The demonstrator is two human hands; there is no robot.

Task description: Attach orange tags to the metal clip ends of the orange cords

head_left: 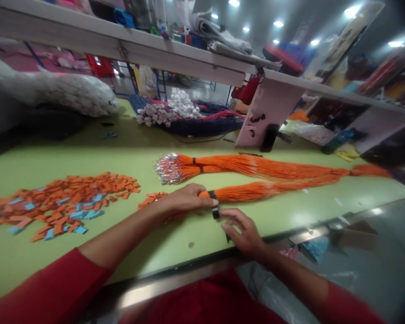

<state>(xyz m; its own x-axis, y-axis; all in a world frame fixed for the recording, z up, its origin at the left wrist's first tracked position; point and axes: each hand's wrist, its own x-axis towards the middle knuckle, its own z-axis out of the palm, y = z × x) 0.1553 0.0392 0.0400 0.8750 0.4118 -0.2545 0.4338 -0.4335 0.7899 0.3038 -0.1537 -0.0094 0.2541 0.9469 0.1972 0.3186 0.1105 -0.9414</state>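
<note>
Two bundles of thin orange cord lie lengthwise on a smooth, pale green table (121, 148). The near bundle (263, 190) is at the table's six o'clock edge and tapers toward three o'clock. The left hand (185, 200) is closed over its blunt end, fingers wrapped across the top. A narrow black band (215, 210) rings the cords just beside those fingers, with a loose end hanging down.

The right hand (243, 231) sits at five o'clock from the left. Its fingers are bent and its fingertips are at that loose end; whether it truly pinches the strap cannot be told.

The far bundle (256, 166) lies just beyond, at twelve o'clock from the hands. It is thicker, cinched by its own dark tie, and fans out into a brush of shiny metal tips.

At nine o'clock a flat scatter of small rectangular tags (64, 202), mostly orange with some blue, spreads over the table. A few more orange ones lie by the left wrist.

At ten o'clock a bulging translucent sack (60, 92) holds small white pieces. At twelve o'clock, well apart, stubby white tubes (175, 108) are heaped on a mat of dark blue cords (202, 127). Overhead, a long grey shelf (155, 51) carries blurred clutter.
</note>
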